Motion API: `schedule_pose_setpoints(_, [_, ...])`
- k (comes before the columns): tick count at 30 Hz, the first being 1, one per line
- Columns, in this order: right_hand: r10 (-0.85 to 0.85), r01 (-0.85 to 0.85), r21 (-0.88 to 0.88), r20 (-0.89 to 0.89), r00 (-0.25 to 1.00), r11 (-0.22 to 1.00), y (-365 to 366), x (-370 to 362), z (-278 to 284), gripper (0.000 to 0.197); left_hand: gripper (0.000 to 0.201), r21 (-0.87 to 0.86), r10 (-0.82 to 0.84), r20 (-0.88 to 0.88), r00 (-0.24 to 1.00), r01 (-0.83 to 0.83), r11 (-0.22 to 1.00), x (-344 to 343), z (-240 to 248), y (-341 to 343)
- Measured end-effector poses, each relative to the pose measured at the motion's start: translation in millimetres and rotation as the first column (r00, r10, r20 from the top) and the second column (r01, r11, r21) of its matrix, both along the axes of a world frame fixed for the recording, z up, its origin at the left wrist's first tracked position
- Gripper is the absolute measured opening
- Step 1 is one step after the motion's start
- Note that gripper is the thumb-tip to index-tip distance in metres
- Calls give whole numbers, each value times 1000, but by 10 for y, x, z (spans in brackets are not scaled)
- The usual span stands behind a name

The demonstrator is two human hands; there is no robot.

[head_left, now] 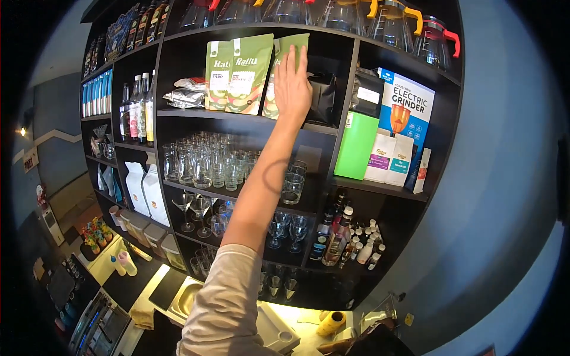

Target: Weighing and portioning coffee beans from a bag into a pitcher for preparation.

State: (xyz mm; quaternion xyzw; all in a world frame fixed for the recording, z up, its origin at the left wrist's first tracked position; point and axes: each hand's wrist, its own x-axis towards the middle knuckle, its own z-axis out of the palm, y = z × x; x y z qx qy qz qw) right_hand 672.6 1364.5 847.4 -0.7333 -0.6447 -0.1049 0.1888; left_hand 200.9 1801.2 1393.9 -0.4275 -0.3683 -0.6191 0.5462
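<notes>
In the head view, the left hand (294, 89) of the person is raised to an upper compartment of the black shelf unit (323, 128). Its fingers are stretched upward in front of a green stand-up pouch (271, 95), and they cover much of its right part. The thumb is hidden, so I cannot tell whether the hand grasps this pouch or only lies against it. The pouch stands upright at the right end of a row of three. The two other green pouches (248, 77) are at its left, and the nearer one partly overlaps it. More to the left lie silver foil packets (187, 96); to the right of the hand is a black bag (322, 98). The right hand is out of sight.

Below the raised forearm (261, 190) there are drinking glasses (202, 163) and, one shelf lower, stemmed glasses (183, 207). The next compartment on the right holds a blue and white box (415, 98), a bright green package (356, 145) and two white pouches (399, 160). Under them stand bottles (337, 243) of different heights. On the top shelf are glass coffee servers (435, 50), with red and yellow handles.
</notes>
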Motion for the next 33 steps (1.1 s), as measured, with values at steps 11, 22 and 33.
schedule_pose_setpoints(11, [-5,230,92,-920,391,969,19,-839,1222,49,81,-225,174,153,973,-137,965,-27,5,312])
schedule_pose_setpoints(22, [44,244,117,-958,282,963,-40,-752,1043,64,70,-121,-37,-105,994,24,992,49,-38,267])
schedule_pose_setpoints(33, [-81,214,26,-876,476,976,-44,-533,403,65,105,-478,268,-14,963,-242,844,229,-177,360])
